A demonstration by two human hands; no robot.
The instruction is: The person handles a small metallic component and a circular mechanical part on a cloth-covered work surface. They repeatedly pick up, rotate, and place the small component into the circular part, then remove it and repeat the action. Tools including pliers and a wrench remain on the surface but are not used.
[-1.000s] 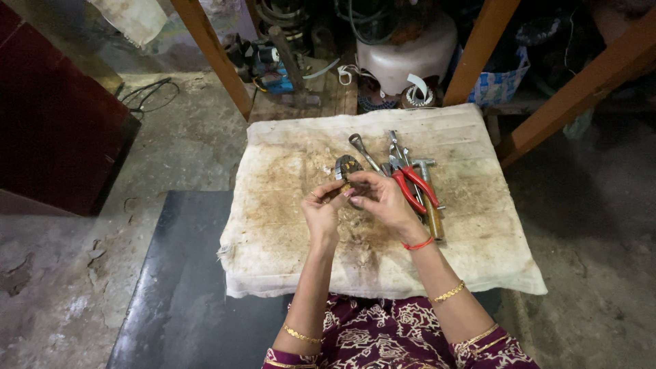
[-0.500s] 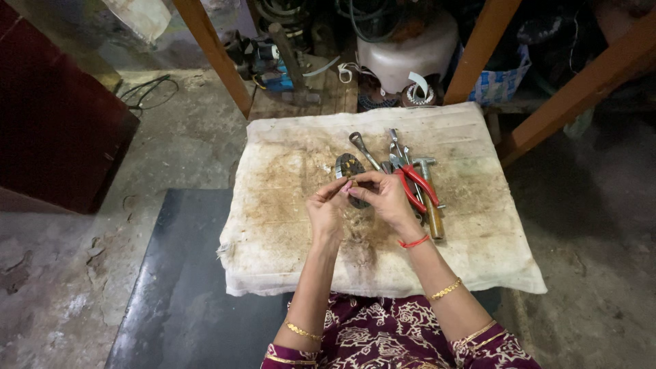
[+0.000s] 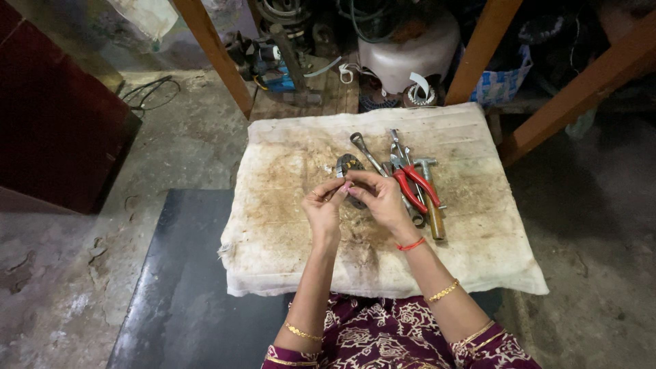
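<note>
My left hand (image 3: 323, 208) and my right hand (image 3: 378, 198) meet over a stained white cloth (image 3: 287, 239), fingertips pinched together on a small part too tiny to make out. Just beyond the fingers lies a round dark metal part (image 3: 347, 165), partly hidden by them. To the right of my right hand lie red-handled pliers (image 3: 413, 183), a spanner (image 3: 365, 152) and a wooden-handled hammer (image 3: 432, 205).
The cloth covers a low pad on a concrete floor. A dark mat (image 3: 184, 287) lies at the left. Wooden frame legs (image 3: 212, 55) stand behind, with a grey rounded tank (image 3: 410, 51), cables and clutter. A dark red cabinet (image 3: 48, 130) is at far left.
Both hands stay together over the cloth; the fingers have shifted slightly around the small part. The tools have not moved.
</note>
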